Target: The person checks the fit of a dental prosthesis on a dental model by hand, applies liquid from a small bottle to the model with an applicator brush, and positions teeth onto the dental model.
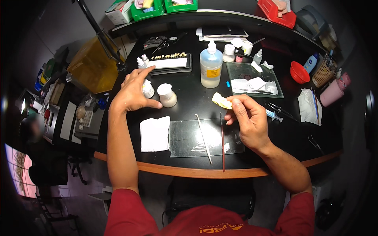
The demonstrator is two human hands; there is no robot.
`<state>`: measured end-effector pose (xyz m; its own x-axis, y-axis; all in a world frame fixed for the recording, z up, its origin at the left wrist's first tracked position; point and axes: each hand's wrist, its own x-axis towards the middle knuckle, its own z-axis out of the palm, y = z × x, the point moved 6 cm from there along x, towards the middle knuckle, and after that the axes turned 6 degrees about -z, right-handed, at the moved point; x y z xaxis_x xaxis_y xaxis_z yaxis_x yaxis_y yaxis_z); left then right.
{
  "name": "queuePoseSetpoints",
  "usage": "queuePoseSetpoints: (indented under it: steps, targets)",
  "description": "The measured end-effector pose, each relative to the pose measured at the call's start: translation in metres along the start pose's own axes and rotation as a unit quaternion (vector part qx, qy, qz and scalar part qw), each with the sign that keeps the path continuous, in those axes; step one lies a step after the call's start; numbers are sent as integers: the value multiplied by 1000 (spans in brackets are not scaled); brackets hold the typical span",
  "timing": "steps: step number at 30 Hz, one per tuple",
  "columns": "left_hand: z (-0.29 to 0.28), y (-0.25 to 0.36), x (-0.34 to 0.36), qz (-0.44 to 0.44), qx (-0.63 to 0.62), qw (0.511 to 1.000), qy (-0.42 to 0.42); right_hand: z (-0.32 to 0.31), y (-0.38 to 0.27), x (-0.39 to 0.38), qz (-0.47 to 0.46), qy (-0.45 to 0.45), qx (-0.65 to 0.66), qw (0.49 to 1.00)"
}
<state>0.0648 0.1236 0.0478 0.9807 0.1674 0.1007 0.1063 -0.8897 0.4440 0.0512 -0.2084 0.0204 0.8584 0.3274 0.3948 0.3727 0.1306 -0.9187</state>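
Note:
My left hand (134,92) is open, fingers spread and thumb stretched out, over a small white jar (148,89). Its thumb tip points at a round-lidded white bottle (167,96) just to the right. Whether the hand touches the jar I cannot tell. My right hand (250,120) pinches a small cream-yellow dental model (221,101) between thumb and fingers, raised over the table. Below lie a glass slab (183,137) with white smears, a pale double-ended spatula (203,137) and a thin dark-red brush (223,145). A folded white tissue (154,134) sits left of the slab.
A large clear squeeze bottle (210,67) stands mid-table. Behind are a tooth shade guide (169,63) and a second glass slab (271,74) with papers. Rightward sit a syringe (274,115), tweezers (283,111), a red bowl (300,72) and a pink cup (332,93).

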Motion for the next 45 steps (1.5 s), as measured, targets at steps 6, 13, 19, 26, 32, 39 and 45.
queuePoseSetpoints:
  steps: [6, 13, 19, 26, 32, 39, 45]
  targets:
    - [15, 21, 4, 71, 110, 991, 28, 0, -1, 3, -12, 1, 9, 1000]
    - [2, 62, -8, 180, 6, 970, 160, -2, 1, 3, 5, -7, 9, 1000]
    - [40, 124, -36, 325, -303, 896, -15, 0, 6, 1, 9, -31, 17, 999]
    - [68, 124, -45, 281, -391, 872, -81, 7, 5, 0, 12, -67, 17, 998]
    - [63, 129, -46, 310, -363, 875, -85, 8, 5, 0, 10, -84, 1, 996]
    - [64, 130, -49, 312, -370, 869, -104, 11, 3, -1, 17, -90, 3, 996]
    - [60, 131, -49, 322, -347, 876, -90, 11, 4, -2, 17, -89, 3, 996]
